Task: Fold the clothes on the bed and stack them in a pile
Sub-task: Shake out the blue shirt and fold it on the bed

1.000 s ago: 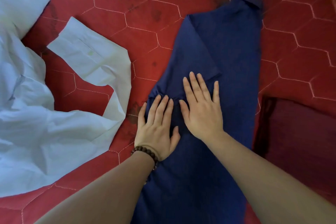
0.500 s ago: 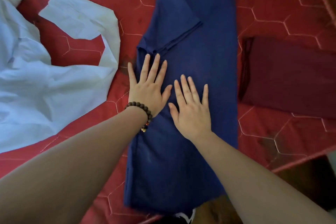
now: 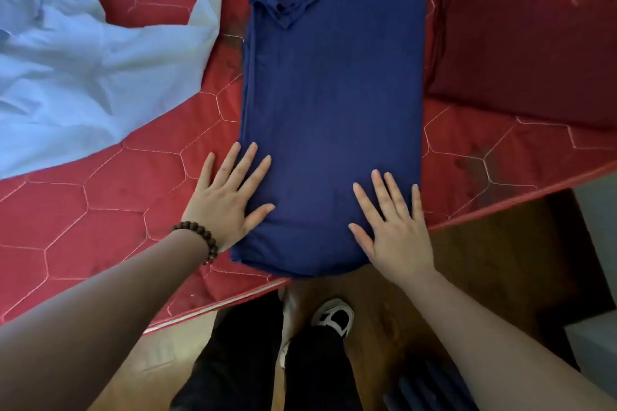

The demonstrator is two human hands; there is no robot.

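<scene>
Flattening the navy shirt (image 3: 334,103) at its near hem, both your palms down and fingers straight, gripping nothing

Going left to right: the pale blue shirt (image 3: 83,53) lies unfolded at 10 o'clock on the red quilted bed (image 3: 100,203); your left hand (image 3: 227,200), beaded bracelet (image 3: 197,237) at the wrist, rests half on the quilt with its fingertips (image 3: 263,160) and thumb on the navy shirt's left edge; the shirt, already narrowed into a long strip with a sleeve tucked in at 12, runs away from you; your right hand (image 3: 394,230) presses its 5 o'clock corner; a folded dark red garment (image 3: 521,53) sits at 2. I judge the crosswise fold comes next: pinch both near corners and carry the hem up toward 12, keeping the edges aligned
</scene>
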